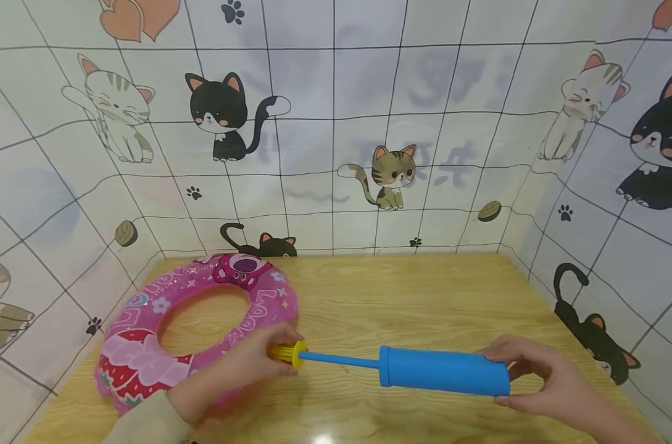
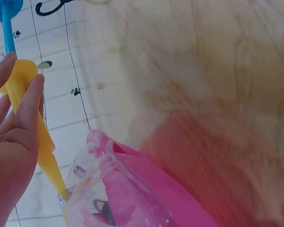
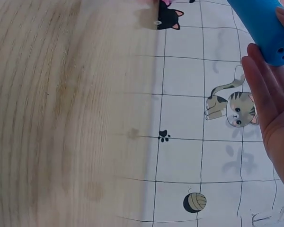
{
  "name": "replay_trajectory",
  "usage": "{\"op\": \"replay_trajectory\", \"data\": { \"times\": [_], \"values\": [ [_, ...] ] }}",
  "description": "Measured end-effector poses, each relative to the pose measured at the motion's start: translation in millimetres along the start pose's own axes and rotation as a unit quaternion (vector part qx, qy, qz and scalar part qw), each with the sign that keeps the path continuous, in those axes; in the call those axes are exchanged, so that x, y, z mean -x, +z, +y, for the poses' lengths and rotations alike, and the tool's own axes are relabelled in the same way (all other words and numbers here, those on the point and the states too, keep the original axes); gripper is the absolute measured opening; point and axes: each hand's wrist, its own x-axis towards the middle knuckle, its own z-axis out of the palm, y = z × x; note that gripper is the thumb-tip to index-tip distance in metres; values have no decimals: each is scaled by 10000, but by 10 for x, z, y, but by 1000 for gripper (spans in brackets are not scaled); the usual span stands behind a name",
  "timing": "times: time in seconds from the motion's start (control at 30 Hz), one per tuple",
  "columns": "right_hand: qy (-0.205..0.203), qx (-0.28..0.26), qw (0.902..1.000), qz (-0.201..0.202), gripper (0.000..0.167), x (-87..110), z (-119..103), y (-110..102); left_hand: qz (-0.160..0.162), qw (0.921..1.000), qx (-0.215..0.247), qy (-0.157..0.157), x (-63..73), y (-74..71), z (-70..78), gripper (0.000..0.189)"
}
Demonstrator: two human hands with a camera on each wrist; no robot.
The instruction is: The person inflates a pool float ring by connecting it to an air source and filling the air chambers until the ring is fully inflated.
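Note:
A blue hand pump (image 1: 443, 371) is held level above the table, its thin blue rod (image 1: 344, 360) drawn out of the barrel toward the left. My left hand (image 1: 260, 356) holds the pump's yellow nozzle piece (image 2: 46, 137) between thumb and fingers. In the left wrist view, the tapered yellow tip meets the clear valve area of a pink inflatable swim ring (image 1: 141, 369). At the other end, my right hand (image 1: 541, 377) grips the barrel's end with thumb and fingers. Small holes show in the barrel's end face in the right wrist view. The ring lies beneath my left forearm.
The wood-grain table (image 1: 413, 296) bears the ring on its left side. A white cloth backdrop (image 1: 336, 80) with grid lines and cartoon cats stands along the back and both sides.

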Motion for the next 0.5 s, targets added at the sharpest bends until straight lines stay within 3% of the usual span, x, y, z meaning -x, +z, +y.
{"op": "replay_trajectory", "data": {
  "times": [0.17, 0.33, 0.5],
  "values": [
    [18, -54, 10000, 39, 62, -20, -4, 21, -23, 9999, -111, 10, -18, -79, -40, 37],
    [-75, 62, 9999, 130, 64, -164, -61, 89, -1, 9999, -35, 129, -105, -109, -50, 39],
    [4, 33, 9999, 112, 60, -344, -89, 206, 247, 9992, -283, 112, -169, -86, 7, 42]
  ]
}}
